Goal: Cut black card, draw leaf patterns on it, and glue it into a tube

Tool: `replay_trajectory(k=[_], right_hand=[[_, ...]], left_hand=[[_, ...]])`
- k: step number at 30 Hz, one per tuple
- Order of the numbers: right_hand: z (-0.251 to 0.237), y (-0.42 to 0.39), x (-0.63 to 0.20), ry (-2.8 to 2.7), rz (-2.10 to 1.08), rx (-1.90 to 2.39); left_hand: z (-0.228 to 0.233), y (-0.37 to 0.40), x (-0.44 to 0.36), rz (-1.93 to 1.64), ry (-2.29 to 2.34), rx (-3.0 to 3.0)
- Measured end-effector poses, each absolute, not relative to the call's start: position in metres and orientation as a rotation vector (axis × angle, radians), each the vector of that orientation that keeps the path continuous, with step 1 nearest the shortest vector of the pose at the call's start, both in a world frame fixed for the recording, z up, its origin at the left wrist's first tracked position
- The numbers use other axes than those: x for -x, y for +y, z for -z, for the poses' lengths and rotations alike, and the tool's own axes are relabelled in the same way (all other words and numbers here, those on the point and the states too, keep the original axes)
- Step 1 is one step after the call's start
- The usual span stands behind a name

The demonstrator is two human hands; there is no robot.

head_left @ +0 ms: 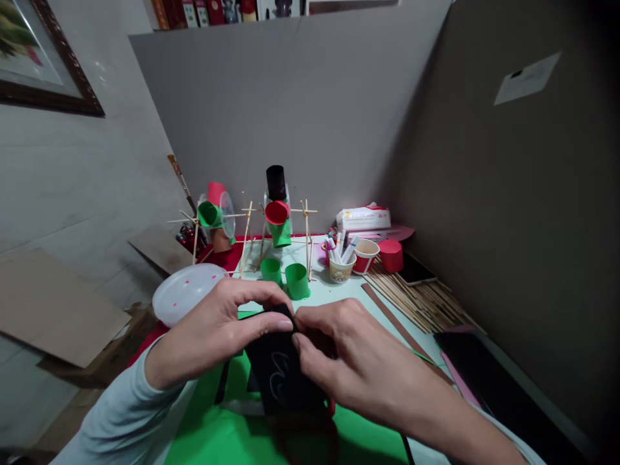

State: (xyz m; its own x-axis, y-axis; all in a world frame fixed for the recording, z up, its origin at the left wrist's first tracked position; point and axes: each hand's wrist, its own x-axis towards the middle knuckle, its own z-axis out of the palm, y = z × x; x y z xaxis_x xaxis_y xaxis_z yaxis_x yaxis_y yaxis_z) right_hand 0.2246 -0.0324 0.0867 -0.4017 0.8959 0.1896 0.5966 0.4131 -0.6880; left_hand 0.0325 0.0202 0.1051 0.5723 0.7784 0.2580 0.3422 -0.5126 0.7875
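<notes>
Both hands pinch a piece of black paper (281, 374) with white pencil lines on it, held just above a green sheet (217, 433) on the table. My left hand (217, 329) grips its top left edge between thumb and fingers. My right hand (349, 355) grips the top right edge, fingertips touching the left thumb. The lower part of the black paper curls out of sight toward me.
Behind the hands stand two green paper tubes (285, 276), a stick frame with red, green and black tubes (277, 213), a cup of markers (341, 265), a red-and-white cup (365, 253), a clear lid (186, 290), bamboo sticks (421, 297), and a grey wall on the right.
</notes>
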Motion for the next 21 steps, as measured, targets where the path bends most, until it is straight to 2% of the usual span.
replay_trajectory(k=[10, 21], right_hand=[[-0.089, -0.031, -0.227, -2.192, -0.774, 1.252], [-0.08, -0.003, -0.242, -1.928, -1.208, 1.15]], left_hand=[[-0.104, 0.026, -0.026, -0.704, 0.862, -2.116], [-0.105, 0.043, -0.021, -0.565, 0.988, -2.13]])
